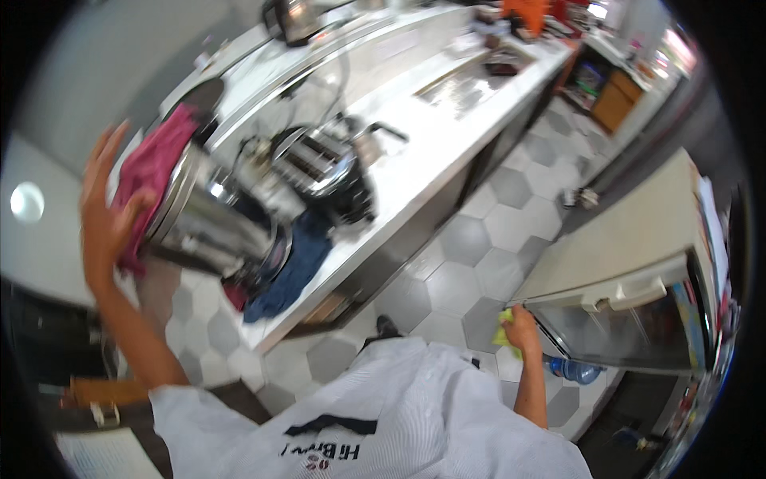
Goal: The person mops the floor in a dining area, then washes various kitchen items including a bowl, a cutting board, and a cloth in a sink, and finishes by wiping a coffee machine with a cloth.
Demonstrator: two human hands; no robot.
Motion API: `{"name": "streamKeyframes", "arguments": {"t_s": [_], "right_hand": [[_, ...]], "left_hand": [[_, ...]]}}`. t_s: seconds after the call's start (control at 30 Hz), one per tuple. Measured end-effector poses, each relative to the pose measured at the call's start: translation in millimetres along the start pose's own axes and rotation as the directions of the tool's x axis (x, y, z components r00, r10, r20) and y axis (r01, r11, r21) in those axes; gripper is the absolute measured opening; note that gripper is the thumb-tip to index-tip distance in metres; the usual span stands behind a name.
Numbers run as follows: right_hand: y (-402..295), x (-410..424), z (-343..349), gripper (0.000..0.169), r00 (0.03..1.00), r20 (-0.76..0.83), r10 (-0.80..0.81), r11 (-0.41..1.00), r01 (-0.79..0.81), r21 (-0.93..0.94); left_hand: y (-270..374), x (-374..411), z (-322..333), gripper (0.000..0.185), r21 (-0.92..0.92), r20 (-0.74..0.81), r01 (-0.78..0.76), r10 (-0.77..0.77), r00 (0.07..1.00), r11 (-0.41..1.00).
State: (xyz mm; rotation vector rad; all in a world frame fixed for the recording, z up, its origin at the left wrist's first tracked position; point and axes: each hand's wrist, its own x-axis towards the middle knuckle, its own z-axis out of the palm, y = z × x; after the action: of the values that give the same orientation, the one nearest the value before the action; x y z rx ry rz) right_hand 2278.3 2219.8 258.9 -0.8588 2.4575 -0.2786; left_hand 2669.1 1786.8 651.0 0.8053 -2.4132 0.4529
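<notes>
On the left, my left hand [111,209] has its fingers spread against a pink cloth [155,161]. That cloth lies over the top of a large stainless steel container [209,221], which stands at the counter's near end. Whether the fingers grip the cloth cannot be told. Beneath and beside the container is a dark blue cloth [299,263]. A chrome and black toaster [320,164] stands to its right. My right hand [519,328] hangs low at the right, closed on a yellow-green cloth [502,332], beside a glass-doored cabinet.
The white counter [413,149] runs to a metal sink [473,84]. An electric kettle [293,21] stands on the upper ledge. At the right are the glass-doored cabinet [610,317] and a blue water bottle [574,371] on the floor. Papers [108,455] lie at lower left.
</notes>
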Motion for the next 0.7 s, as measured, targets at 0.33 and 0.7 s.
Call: {"name": "streamKeyframes", "arguments": {"t_s": [0.33, 0.7], "right_hand": [[-14, -80, -97, 0.046, 0.837, -0.22, -0.501, 0.401, 0.45, 0.798], [90, -54, -32, 0.05, 0.887, 0.287, -0.361, 0.292, -0.185, 0.938]], "left_hand": [[380, -123, 148, 0.047, -0.851, 0.243, -0.059, 0.489, 0.838, 0.523], [465, -101, 164, 0.026, -0.958, 0.269, 0.184, 0.462, 0.845, 0.222]]}}
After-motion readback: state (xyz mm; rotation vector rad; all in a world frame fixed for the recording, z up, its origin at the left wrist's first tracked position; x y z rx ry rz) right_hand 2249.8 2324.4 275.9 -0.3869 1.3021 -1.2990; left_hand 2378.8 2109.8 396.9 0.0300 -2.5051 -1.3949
